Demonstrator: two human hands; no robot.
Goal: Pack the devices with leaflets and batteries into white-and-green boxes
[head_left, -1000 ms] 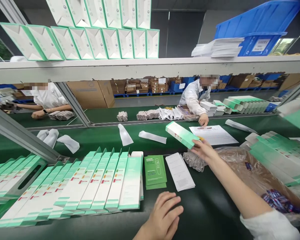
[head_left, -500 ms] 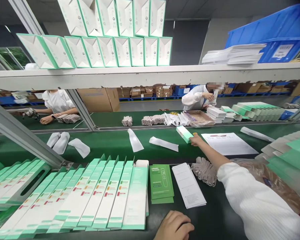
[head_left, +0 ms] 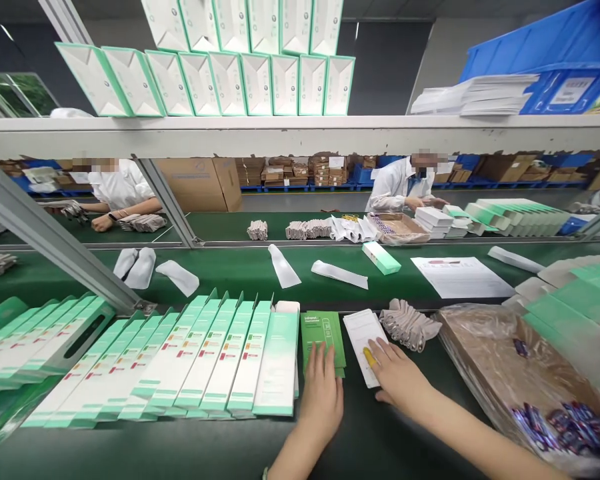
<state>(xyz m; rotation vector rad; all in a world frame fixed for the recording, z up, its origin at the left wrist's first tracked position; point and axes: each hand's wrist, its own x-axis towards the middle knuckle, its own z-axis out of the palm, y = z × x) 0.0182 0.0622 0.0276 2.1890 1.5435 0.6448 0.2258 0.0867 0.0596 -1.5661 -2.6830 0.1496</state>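
Observation:
My left hand (head_left: 323, 390) lies with its fingers stretched over the lower part of the green booklets (head_left: 321, 327), whose top cover shows a thermometer drawing. Just to the right, my right hand (head_left: 399, 375) rests fingers-down on a stack of white printed leaflets (head_left: 363, 330). Something yellow covers one of its fingertips. Neither hand is closed on anything. Beyond the leaflets is a bundle of grey cloth pouches (head_left: 409, 325). Left of the booklets, white-and-green boxes (head_left: 275, 363) lean in a row.
A small green-and-white box (head_left: 381, 258) lies on the green belt, near white sleeves (head_left: 339, 274) and a paper sheet (head_left: 460, 277). At right is a plastic-lined carton (head_left: 485, 353) with batteries. A shelf (head_left: 300, 137) crosses above. Two people in white work across the line.
My right hand has let go of the small box on the belt and come back to the leaflets. My left hand has moved forward onto the green booklets.

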